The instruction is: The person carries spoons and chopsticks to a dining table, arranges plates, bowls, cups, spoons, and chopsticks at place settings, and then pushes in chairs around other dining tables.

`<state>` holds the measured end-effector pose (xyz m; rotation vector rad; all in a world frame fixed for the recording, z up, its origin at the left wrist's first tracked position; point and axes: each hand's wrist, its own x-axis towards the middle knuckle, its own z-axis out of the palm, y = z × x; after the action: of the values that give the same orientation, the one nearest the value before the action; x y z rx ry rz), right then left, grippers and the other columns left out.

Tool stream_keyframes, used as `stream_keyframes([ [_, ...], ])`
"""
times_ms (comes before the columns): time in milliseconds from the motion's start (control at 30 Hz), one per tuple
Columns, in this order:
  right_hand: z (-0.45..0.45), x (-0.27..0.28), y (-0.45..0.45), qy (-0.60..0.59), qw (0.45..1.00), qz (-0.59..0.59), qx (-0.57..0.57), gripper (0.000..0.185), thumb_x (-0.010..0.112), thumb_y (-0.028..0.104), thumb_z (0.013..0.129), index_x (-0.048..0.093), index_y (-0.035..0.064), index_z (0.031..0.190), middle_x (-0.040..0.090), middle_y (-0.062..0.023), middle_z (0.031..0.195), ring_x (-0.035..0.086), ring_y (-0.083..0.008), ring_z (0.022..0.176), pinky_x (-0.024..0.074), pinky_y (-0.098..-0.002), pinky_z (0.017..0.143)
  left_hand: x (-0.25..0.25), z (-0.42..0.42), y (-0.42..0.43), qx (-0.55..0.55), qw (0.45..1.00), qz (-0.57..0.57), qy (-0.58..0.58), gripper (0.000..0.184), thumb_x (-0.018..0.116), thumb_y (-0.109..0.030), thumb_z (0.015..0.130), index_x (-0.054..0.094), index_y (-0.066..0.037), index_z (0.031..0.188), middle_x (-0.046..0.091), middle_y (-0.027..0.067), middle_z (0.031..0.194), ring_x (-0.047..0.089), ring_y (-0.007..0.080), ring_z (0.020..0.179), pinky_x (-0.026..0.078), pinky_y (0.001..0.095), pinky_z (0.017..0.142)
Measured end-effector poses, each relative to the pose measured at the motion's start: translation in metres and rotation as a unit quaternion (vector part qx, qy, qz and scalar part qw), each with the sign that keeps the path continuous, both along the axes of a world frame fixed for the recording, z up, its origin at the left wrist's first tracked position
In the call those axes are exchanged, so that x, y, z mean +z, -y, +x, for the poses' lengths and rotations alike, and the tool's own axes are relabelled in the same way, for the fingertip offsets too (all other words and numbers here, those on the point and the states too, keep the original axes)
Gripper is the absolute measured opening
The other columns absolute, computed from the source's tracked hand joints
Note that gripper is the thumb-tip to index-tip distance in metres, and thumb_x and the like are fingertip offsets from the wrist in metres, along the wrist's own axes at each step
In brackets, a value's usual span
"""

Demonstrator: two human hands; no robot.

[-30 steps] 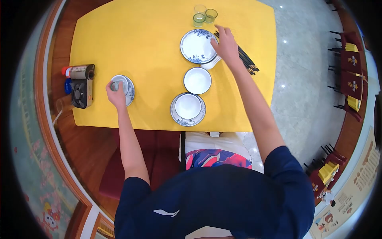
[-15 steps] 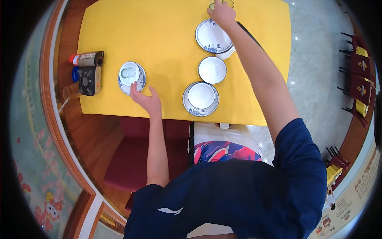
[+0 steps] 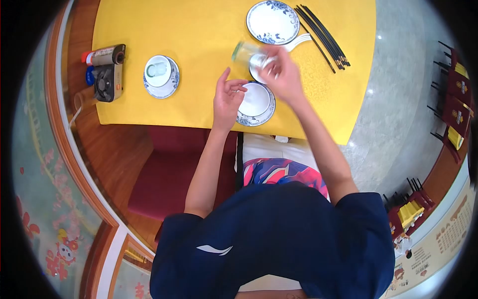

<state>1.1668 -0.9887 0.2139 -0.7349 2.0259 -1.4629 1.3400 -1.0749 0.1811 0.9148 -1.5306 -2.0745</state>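
My right hand [image 3: 284,74] is closed on a clear glass [image 3: 244,52], which is tipped sideways and blurred by motion. Beneath it, a white bowl [image 3: 256,62] is partly covered by the hand. My left hand [image 3: 229,97] has its fingers apart and holds nothing. Right beside that hand, a white bowl [image 3: 255,99] sits on a blue-patterned plate [image 3: 266,117] near the table's front edge. Farther left, another bowl [image 3: 164,80] with a glass [image 3: 157,69] in it rests on a patterned plate [image 3: 172,89].
A portable gas stove [image 3: 107,82] and a gas canister [image 3: 105,55] stand at the left edge of the yellow tablecloth [image 3: 199,30]. At the back are a stack of plates [image 3: 273,22], white spoons [image 3: 298,42] and several black chopsticks [image 3: 326,37]. A maroon chair [image 3: 169,174] touches the front.
My right hand has come back from the far side of the table with a glass. My left hand has moved right, from the left bowl to the one nearest me.
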Motion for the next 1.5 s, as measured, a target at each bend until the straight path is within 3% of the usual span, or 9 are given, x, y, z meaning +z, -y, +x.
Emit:
stream_keyframes([
  [100, 0.048, 0.004, -0.036, 0.054, 0.996, 0.037, 0.060, 0.048, 0.079, 0.022, 0.073, 0.056, 0.0041, 0.112, 0.062, -0.0049, 0.084, 0.054, -0.0100, 0.060, 0.0453, -0.0257, 0.055, 0.000, 0.000, -0.013, 0.019, 0.995, 0.092, -0.038, 0.053, 0.066, -0.004, 0.088, 0.043, 0.004, 0.135, 0.063, 0.0109, 0.113, 0.061, 0.0156, 0.097, 0.049, 0.0270, 0.083],
  [233, 0.073, -0.019, -0.068, 0.151, 0.987, 0.038, 0.032, 0.048, 0.079, 0.020, 0.074, 0.055, 0.0036, 0.112, 0.063, -0.0075, 0.086, 0.056, -0.0136, 0.062, 0.0473, -0.0276, 0.058, -0.004, 0.012, -0.024, -0.042, 0.998, 0.006, 0.037, 0.050, 0.075, -0.009, 0.083, 0.052, 0.003, 0.126, 0.064, 0.0096, 0.111, 0.062, 0.0167, 0.098, 0.050, 0.0295, 0.083],
  [300, 0.063, -0.028, -0.077, 0.035, 0.997, 0.022, 0.069, 0.046, 0.078, 0.019, 0.076, 0.054, 0.0026, 0.112, 0.063, -0.0110, 0.096, 0.061, -0.0206, 0.073, 0.0510, -0.0327, 0.066, -0.002, 0.017, -0.025, -0.071, 0.994, -0.054, 0.059, 0.049, 0.077, -0.010, 0.080, 0.055, 0.002, 0.122, 0.064, 0.0098, 0.110, 0.062, 0.0176, 0.098, 0.050, 0.0304, 0.083],
  [367, 0.045, -0.030, -0.085, 0.001, 0.998, 0.037, 0.054, 0.044, 0.076, 0.018, 0.077, 0.055, 0.0028, 0.112, 0.062, -0.0125, 0.101, 0.062, -0.0236, 0.080, 0.0515, -0.0350, 0.071, 0.006, 0.017, -0.021, -0.112, 0.939, -0.250, 0.208, 0.047, 0.079, -0.012, 0.079, 0.059, 0.000, 0.120, 0.065, 0.0096, 0.110, 0.062, 0.0189, 0.102, 0.048, 0.0334, 0.090],
  [667, -0.062, -0.086, -0.084, -0.296, 0.932, 0.208, -0.021, 0.035, 0.069, 0.016, 0.086, 0.059, 0.0114, 0.119, 0.061, -0.0106, 0.110, 0.063, -0.0280, 0.095, 0.0528, -0.0382, 0.075, -0.006, 0.014, -0.018, -0.160, 0.831, -0.466, 0.259, 0.050, 0.083, -0.029, 0.071, 0.065, -0.008, 0.113, 0.068, 0.0073, 0.103, 0.057, 0.0244, 0.103, 0.038, 0.0387, 0.092],
  [833, -0.098, -0.107, -0.061, -0.398, 0.895, 0.203, 0.003, 0.040, 0.071, 0.020, 0.083, 0.059, 0.0180, 0.121, 0.061, -0.0075, 0.108, 0.064, -0.0251, 0.098, 0.0559, -0.0366, 0.070, -0.016, 0.014, -0.024, -0.170, 0.812, -0.491, 0.266, 0.050, 0.084, -0.031, 0.070, 0.067, -0.010, 0.112, 0.068, 0.0041, 0.099, 0.056, 0.0229, 0.101, 0.036, 0.0378, 0.090],
  [1033, -0.124, -0.122, -0.049, -0.500, 0.836, 0.223, 0.021, 0.025, 0.072, 0.021, 0.080, 0.063, 0.0172, 0.103, 0.060, -0.0040, 0.094, 0.064, -0.0205, 0.081, 0.0539, -0.0353, 0.056, -0.019, 0.013, -0.028, -0.160, 0.806, -0.497, 0.280, 0.052, 0.084, -0.032, 0.070, 0.067, -0.009, 0.113, 0.069, 0.0032, 0.099, 0.056, 0.0227, 0.099, 0.037, 0.0377, 0.089],
  [1300, -0.165, -0.106, -0.043, -0.555, 0.782, 0.182, 0.219, 0.020, 0.070, 0.022, 0.081, 0.061, 0.0126, 0.097, 0.061, -0.0020, 0.093, 0.058, -0.0182, 0.101, 0.0489, -0.0341, 0.079, -0.029, 0.021, -0.029, -0.192, 0.788, -0.527, 0.254, 0.060, 0.083, -0.029, 0.070, 0.061, -0.007, 0.120, 0.067, 0.0052, 0.110, 0.055, 0.0250, 0.101, 0.038, 0.0388, 0.088],
  [1500, -0.172, -0.106, -0.053, -0.499, 0.778, 0.206, 0.321, 0.015, 0.068, 0.018, 0.085, 0.060, 0.0101, 0.094, 0.062, -0.0049, 0.091, 0.062, -0.0242, 0.093, 0.0485, -0.0360, 0.081, -0.011, 0.016, -0.027, -0.207, 0.794, -0.513, 0.253, 0.067, 0.085, -0.030, 0.069, 0.057, -0.005, 0.125, 0.063, 0.0072, 0.116, 0.053, 0.0270, 0.105, 0.039, 0.0403, 0.090],
])
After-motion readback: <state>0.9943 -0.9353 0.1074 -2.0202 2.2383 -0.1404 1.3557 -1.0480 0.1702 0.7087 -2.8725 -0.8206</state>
